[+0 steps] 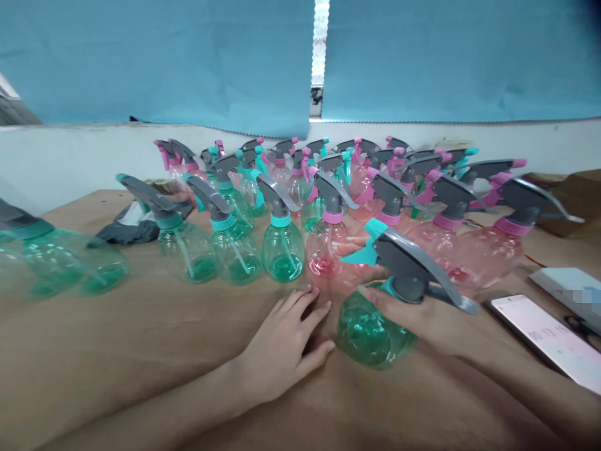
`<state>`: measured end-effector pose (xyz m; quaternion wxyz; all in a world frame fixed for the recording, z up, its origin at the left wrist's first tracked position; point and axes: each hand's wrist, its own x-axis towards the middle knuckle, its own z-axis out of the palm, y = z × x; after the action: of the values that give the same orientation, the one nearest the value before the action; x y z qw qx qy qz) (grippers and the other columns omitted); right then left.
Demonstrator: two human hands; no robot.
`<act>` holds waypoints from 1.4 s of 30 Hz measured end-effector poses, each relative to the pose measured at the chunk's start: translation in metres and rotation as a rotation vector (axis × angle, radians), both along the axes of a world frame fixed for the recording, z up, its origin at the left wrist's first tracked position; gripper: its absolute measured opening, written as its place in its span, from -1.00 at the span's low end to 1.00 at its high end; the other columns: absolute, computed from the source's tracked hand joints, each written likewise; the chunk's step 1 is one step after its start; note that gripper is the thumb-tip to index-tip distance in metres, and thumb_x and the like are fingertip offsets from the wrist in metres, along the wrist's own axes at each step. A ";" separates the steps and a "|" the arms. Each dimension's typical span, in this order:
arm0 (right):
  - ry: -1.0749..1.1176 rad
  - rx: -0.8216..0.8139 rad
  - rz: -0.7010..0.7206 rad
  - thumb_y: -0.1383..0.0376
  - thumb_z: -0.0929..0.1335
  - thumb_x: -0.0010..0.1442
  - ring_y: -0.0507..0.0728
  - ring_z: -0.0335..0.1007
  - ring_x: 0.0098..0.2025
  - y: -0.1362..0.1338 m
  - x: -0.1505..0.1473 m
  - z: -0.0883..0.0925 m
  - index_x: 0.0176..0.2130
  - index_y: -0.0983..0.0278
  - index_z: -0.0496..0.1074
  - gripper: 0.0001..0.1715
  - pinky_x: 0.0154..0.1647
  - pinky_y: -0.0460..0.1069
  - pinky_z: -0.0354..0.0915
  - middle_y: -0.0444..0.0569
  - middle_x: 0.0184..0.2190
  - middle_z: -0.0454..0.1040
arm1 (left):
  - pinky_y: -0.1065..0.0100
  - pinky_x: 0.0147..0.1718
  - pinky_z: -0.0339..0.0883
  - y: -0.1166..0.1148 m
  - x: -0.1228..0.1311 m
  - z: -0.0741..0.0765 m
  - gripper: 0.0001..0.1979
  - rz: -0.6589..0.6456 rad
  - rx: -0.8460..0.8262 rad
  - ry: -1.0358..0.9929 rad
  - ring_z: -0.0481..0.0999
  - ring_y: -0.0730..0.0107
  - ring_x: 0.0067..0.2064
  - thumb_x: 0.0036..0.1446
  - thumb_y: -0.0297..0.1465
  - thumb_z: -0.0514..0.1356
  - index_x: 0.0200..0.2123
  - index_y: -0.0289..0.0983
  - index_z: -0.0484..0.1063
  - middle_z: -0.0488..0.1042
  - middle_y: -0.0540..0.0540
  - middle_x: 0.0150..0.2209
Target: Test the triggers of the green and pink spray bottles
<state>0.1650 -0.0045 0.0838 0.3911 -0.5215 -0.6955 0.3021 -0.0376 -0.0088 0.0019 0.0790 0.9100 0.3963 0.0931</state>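
My right hand (404,307) is wrapped round a green spray bottle (370,335) with a grey and teal trigger head, tilted above or against the table; I cannot tell if its base touches. Part of the fingers is hidden behind the bottle. My left hand (286,338) rests on the wooden table with its fingers apart and nothing in it. Just beyond the hands stand a pink spray bottle (325,247) and a green spray bottle (283,250), both upright with a little liquid and a dip tube inside.
Several more green spray bottles (235,254) stand to the left, and pink ones (486,250) to the right, with mixed rows behind. A black plastic bag (131,225) lies at left. At right are a phone (549,338), a white box (570,288) and a cardboard box (570,203).
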 end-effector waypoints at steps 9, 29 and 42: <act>0.015 -0.042 -0.015 0.13 0.29 -0.07 0.20 0.55 -0.38 0.001 -0.001 -0.002 -0.46 0.16 0.31 -0.83 -0.24 0.12 0.47 -0.05 -0.45 0.56 | 0.00 0.16 0.11 -0.001 0.000 -0.001 -0.48 -0.003 0.004 -0.021 0.14 0.01 0.25 0.26 -0.18 0.11 0.20 -0.32 0.22 0.23 -0.28 0.21; -0.060 -0.095 -0.021 0.13 0.24 -0.07 0.18 0.53 -0.42 -0.001 0.002 -0.002 -0.48 0.15 0.32 -0.83 -0.30 0.09 0.47 -0.09 -0.52 0.51 | -0.01 0.15 0.12 0.000 0.000 -0.002 -0.48 -0.006 0.015 -0.035 0.16 0.00 0.24 0.26 -0.18 0.11 0.19 -0.32 0.23 0.24 -0.28 0.20; 0.005 -0.110 -0.060 0.06 0.27 -0.08 0.23 0.57 -0.37 -0.002 0.005 -0.006 -0.52 0.12 0.33 -0.79 -0.28 0.09 0.49 -0.05 -0.50 0.57 | 0.02 0.16 0.11 0.000 0.000 -0.002 -0.48 -0.008 0.007 -0.020 0.15 0.02 0.24 0.26 -0.18 0.10 0.19 -0.33 0.24 0.25 -0.27 0.20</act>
<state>0.1703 -0.0061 0.0778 0.3724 -0.5623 -0.6609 0.3292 -0.0371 -0.0084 0.0002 0.0799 0.9108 0.3917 0.1034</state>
